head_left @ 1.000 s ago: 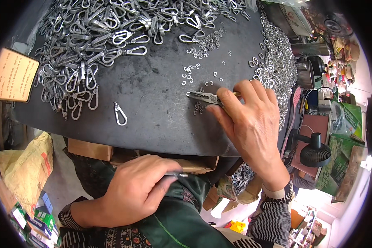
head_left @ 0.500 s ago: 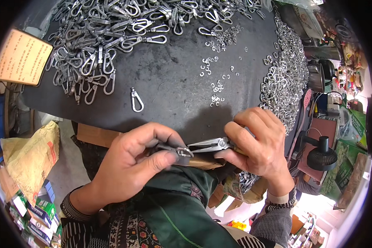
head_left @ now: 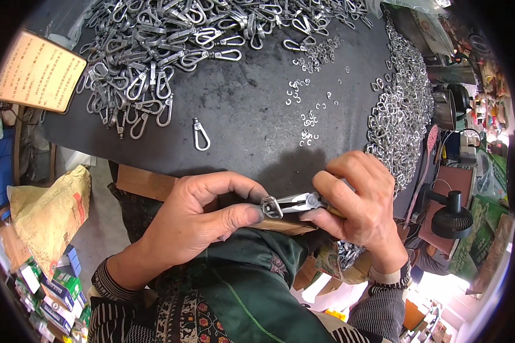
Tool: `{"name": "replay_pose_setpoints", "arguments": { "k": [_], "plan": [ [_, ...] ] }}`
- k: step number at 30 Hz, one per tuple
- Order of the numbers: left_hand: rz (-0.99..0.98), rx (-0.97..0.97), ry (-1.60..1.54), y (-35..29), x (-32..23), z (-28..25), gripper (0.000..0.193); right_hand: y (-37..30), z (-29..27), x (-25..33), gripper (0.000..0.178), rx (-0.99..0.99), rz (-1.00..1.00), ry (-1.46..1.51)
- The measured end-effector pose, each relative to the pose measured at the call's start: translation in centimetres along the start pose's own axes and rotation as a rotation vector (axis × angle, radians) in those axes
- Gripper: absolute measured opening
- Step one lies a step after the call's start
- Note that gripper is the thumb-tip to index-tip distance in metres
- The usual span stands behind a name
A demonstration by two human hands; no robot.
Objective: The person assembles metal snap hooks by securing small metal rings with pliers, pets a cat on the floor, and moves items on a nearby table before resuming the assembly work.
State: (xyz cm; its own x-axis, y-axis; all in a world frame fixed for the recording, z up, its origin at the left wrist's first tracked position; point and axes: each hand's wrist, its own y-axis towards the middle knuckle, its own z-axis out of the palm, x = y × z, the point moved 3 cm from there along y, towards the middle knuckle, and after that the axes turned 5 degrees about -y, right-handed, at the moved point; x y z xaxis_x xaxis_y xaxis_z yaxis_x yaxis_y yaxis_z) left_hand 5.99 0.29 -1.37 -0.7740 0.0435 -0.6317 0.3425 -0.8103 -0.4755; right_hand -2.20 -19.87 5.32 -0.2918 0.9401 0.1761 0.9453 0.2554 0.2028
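head view: a second ago the steel pliers (head_left: 312, 201) were out over the table (head_left: 240, 126); now, in the curled grip of the right hand (head_left: 360, 197), their slim tapered tips meet a glossy metal loop (head_left: 278, 207) by the table's near edge. the left hand (head_left: 197, 214) pinches it, thumb against fingers. smooth teardrop hooks (head_left: 154, 34) heap far left, shiny rings (head_left: 400, 114) right, on scuffed black.

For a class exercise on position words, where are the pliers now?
In the head view, the pliers are right of and slightly below centre, in the right hand's grip, tips at the ring in the left hand's grip.
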Motion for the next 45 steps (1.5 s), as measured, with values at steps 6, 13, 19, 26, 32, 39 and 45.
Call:
{"name": "replay_pose_setpoints", "arguments": {
  "k": [6, 13, 19, 26, 32, 39, 45],
  "plan": [
    [0.094, 0.072, 0.068, -0.3, -0.7, 0.7, 0.014, 0.3, -0.3, 0.7, 0.036, -0.015, -0.037, -0.07],
    [0.501, -0.271, 1.227, -3.0, -4.0, 1.4, 0.06, -2.7, -0.6, 1.6, 0.037, 0.089, 0.044, -0.07],
    [0.621, -0.437, 1.918, 0.4, -8.4, -2.8, 0.037, -6.9, -0.4, 2.4, 0.029, 0.249, 0.334, -0.125],
    [0.7, -0.422, 2.164, 0.6, -7.9, -4.6, 0.031, -8.8, -1.1, -0.1, 0.026, 0.109, 0.458, -0.143],
    [0.847, -0.623, 1.363, 0.2, -10.0, -5.7, 0.03, -7.6, -1.1, -5.6, 0.024, -0.263, 0.638, -0.354],
    [0.413, -0.284, 0.022, -2.3, -6.3, -2.7, 0.029, -5.4, -0.5, -8.0, 0.018, -0.038, 0.65, -0.453],
    [-0.041, -0.087, -0.109, -0.3, -0.4, 1.7, 0.018, -5.7, -2.0, -7.9, 0.018, -0.141, 0.931, -0.178]
  ]
}}
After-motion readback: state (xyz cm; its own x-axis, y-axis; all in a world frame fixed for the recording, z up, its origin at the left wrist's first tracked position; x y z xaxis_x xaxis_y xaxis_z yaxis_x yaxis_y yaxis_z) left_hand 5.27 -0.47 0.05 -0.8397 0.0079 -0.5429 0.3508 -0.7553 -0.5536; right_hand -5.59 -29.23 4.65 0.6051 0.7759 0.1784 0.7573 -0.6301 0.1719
